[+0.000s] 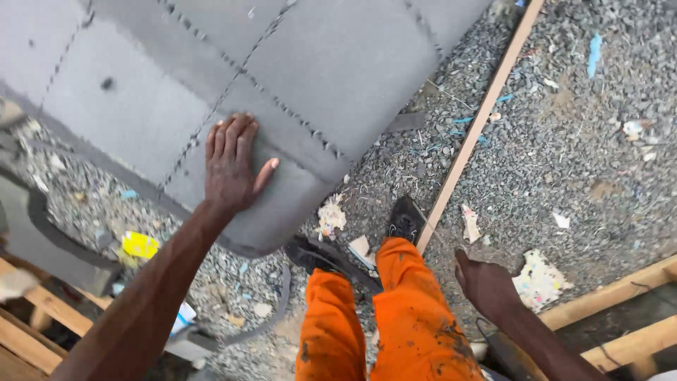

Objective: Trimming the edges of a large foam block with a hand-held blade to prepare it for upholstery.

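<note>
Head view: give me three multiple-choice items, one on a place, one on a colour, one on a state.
1. Where does the left hand rest?
A. on the grey padded piece
B. on the wooden strip
C. on the gravel

2. What colour are the trousers?
A. blue
B. orange
C. black

3. How is the right hand?
A. gripping a tool
B. pressed on the padding
C. empty, hanging free

Answers: 1 A, the palm lies flat on the padding's edge; 2 B, both legs are bright orange; 3 C, nothing is in it.

Crumpled yellow wrapper [139, 245] on gravel at left, small white-and-blue packet [185, 315] below it
</note>
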